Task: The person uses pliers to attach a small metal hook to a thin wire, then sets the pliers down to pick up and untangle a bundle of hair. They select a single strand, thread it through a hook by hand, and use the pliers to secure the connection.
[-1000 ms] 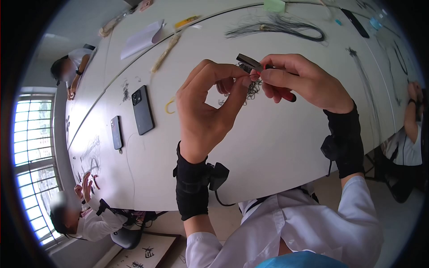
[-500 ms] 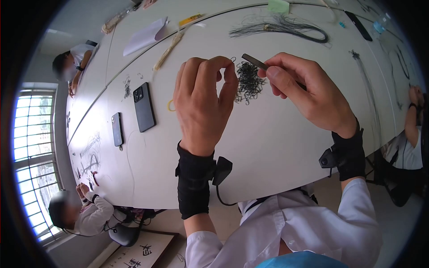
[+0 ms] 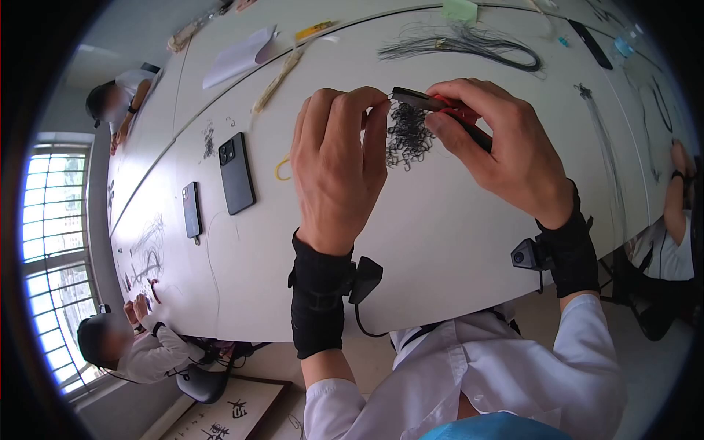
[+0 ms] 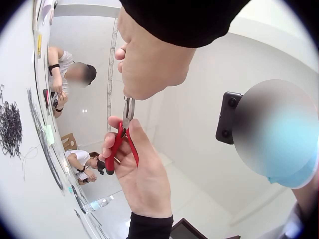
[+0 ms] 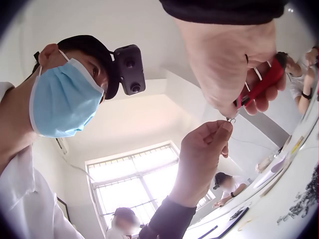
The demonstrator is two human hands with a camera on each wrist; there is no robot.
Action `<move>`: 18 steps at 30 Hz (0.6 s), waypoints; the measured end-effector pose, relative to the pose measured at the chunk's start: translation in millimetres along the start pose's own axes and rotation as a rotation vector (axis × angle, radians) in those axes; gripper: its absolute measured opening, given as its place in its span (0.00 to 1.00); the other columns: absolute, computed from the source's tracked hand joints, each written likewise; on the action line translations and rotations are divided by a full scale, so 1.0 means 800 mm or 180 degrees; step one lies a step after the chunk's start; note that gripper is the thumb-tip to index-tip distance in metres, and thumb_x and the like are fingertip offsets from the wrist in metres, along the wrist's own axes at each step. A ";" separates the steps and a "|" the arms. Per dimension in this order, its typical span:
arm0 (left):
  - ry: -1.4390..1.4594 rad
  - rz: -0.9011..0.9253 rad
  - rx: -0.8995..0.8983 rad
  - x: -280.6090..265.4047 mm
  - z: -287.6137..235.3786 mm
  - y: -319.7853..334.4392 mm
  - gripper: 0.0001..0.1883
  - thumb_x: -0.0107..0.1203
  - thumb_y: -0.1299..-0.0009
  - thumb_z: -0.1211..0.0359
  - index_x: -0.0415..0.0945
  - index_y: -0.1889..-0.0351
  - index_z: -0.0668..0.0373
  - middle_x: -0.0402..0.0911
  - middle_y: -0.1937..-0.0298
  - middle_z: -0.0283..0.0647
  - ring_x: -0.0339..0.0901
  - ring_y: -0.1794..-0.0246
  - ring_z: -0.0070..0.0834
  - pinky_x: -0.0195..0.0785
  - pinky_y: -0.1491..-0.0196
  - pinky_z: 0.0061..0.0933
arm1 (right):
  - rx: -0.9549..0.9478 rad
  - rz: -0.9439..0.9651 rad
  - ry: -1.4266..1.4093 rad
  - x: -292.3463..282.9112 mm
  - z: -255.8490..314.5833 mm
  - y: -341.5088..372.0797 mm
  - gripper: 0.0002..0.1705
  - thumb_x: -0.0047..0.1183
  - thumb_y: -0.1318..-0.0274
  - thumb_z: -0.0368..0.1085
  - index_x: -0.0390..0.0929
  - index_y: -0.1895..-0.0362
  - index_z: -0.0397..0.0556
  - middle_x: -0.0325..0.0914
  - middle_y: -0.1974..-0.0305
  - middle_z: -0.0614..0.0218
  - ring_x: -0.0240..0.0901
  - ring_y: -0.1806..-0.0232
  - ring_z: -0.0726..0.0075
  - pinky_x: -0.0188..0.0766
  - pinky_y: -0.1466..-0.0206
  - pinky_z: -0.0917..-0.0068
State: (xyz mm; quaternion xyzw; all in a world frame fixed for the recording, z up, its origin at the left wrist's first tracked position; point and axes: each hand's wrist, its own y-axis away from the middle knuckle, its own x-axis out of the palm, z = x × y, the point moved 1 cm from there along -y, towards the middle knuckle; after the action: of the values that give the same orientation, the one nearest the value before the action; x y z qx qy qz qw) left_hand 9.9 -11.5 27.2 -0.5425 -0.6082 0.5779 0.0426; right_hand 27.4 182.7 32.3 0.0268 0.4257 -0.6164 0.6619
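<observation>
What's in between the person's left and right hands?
In the head view, the grey metal nose of the red-handled pliers is between them. A pile of bent black wire pieces shows behind it, on the white table.

The grip holds one pair of pliers (image 4: 115, 153) and one small hook (image 5: 233, 120). Near it lies one heap of dark hooks (image 3: 411, 136); to its left, two phones (image 3: 236, 174); beyond, one looped wire bundle (image 3: 469, 48).

The pliers (image 4: 125, 129) look metal with plastic-looking grips (image 4: 115, 153), the table (image 3: 440, 242) smooth and faintly glossy.
</observation>
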 end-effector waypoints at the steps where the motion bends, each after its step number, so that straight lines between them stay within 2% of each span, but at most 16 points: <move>1: 0.0013 0.0002 -0.0010 0.000 0.000 0.000 0.11 0.64 0.37 0.79 0.76 0.60 0.58 0.71 0.70 0.36 0.72 0.71 0.32 0.65 0.67 0.34 | -0.0016 0.0005 0.0054 -0.001 0.000 0.000 0.14 0.61 0.38 0.40 0.79 0.57 0.42 0.79 0.68 0.58 0.75 0.67 0.57 0.72 0.62 0.65; 10: 0.0152 0.0001 -0.0060 -0.001 0.000 -0.001 0.11 0.63 0.37 0.81 0.76 0.61 0.59 0.73 0.70 0.36 0.75 0.72 0.30 0.67 0.69 0.32 | -0.0196 -0.0055 0.0374 -0.002 -0.001 -0.002 0.16 0.65 0.41 0.42 0.80 0.56 0.43 0.80 0.66 0.61 0.77 0.65 0.57 0.74 0.59 0.64; 18: 0.0346 0.0033 -0.0144 -0.003 -0.002 -0.003 0.10 0.62 0.37 0.81 0.76 0.62 0.60 0.73 0.70 0.37 0.74 0.73 0.29 0.68 0.70 0.30 | -0.0390 -0.0146 0.0530 0.000 -0.003 -0.002 0.16 0.65 0.42 0.42 0.81 0.56 0.45 0.81 0.66 0.61 0.79 0.66 0.55 0.76 0.62 0.66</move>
State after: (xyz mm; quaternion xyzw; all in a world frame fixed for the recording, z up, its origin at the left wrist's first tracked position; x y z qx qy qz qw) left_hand 10.3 -11.2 31.2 -0.5770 -0.6151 0.5339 0.0603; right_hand 25.0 184.0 31.7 0.0276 0.5166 -0.5999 0.6103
